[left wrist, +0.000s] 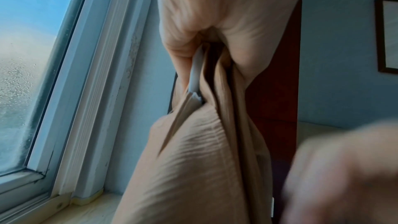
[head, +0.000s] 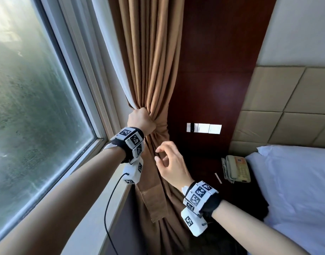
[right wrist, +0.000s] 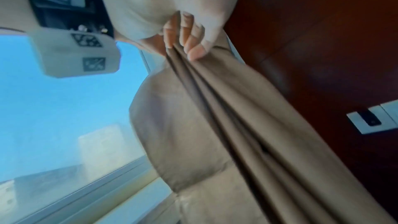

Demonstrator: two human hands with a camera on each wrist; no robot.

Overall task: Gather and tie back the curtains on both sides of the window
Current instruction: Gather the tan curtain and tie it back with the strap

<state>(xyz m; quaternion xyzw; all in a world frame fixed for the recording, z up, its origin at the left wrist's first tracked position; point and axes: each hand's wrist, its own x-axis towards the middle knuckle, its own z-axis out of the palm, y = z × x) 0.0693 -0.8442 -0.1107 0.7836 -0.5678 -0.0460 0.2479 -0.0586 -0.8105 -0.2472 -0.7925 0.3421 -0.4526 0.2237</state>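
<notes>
1. Nearest, the right hand (head: 170,163) hangs with its grip released, fingers loosely bent, just beside the curtain (head: 154,74) below the bunch.
2. The left hand (head: 141,122) has its grip clenched round the gathered curtain, right of the window (head: 38,100).
3. A tieback (head: 154,203) dangles beneath.
4. Farther right: phone (head: 237,169), bed (head: 295,190).

Left grip (head: 141,122) fisted, right grip (head: 171,161) loose.
</notes>
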